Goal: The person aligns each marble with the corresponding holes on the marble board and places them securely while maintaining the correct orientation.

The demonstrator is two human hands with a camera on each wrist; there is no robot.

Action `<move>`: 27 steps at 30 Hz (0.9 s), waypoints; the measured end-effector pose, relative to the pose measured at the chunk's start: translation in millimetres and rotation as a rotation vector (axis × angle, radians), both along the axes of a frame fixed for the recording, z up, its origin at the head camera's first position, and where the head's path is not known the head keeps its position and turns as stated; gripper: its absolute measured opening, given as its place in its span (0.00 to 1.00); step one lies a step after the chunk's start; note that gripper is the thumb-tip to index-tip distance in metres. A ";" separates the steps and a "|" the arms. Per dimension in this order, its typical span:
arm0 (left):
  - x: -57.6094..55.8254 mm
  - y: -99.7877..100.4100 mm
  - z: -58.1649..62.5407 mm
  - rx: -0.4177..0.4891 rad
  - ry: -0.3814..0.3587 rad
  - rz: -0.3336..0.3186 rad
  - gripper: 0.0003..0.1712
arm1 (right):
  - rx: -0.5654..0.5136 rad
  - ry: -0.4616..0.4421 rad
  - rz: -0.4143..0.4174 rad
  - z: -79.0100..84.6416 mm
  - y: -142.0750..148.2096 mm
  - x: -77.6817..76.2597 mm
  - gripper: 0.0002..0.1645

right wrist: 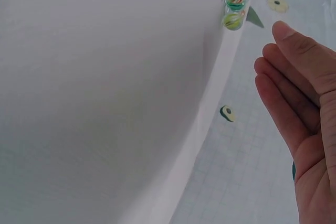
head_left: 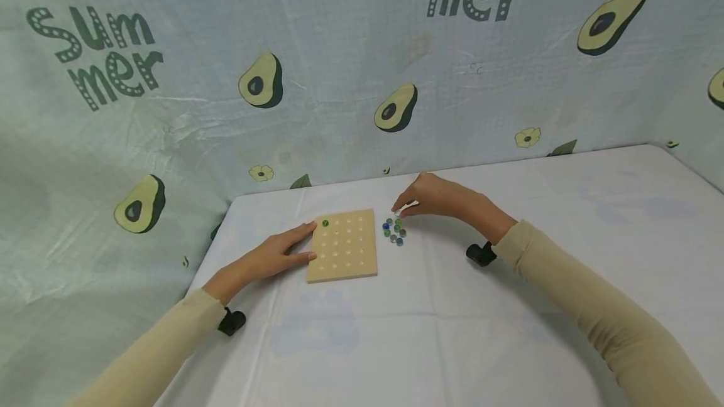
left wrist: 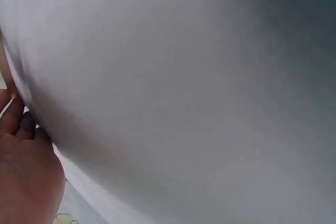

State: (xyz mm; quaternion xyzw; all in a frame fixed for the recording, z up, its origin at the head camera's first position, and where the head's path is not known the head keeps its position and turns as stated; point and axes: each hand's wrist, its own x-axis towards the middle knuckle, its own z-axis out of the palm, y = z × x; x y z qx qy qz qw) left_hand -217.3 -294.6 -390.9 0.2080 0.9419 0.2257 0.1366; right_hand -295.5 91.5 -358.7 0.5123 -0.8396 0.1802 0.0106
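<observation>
A square wooden board (head_left: 342,245) with rows of round hollows lies on the table, and one green marble (head_left: 325,223) sits in a hollow at its far left corner. My left hand (head_left: 274,253) rests at the board's left side, its straight fingers and thumb touching the edge. Just right of the board is a loose cluster of glass marbles (head_left: 394,231), green, blue and clear. Above the cluster's far end hovers my right hand (head_left: 432,195), fingertips pointing down. In the right wrist view its fingers (right wrist: 283,103) are extended, with swirled marbles (right wrist: 234,1) beyond them.
A white cloth (head_left: 384,344) with faint prints covers the table. Behind it hangs a pale curtain (head_left: 334,49) printed with avocados and lettering. Black wrist cameras sit on both wrists, the right one (head_left: 481,254) close over the table.
</observation>
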 end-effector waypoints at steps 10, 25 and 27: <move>-1.3 8.7 16.3 -0.136 0.031 -0.080 0.49 | -0.042 0.016 0.030 0.4 -13.4 2.2 0.12; -4.5 12.1 16.4 -0.146 0.072 -0.090 0.46 | -0.076 -0.082 -0.003 1.1 -46.8 0.7 0.12; -4.8 12.0 15.9 -0.144 0.069 -0.086 0.46 | -0.077 -0.085 0.005 2.0 -52.6 0.4 0.12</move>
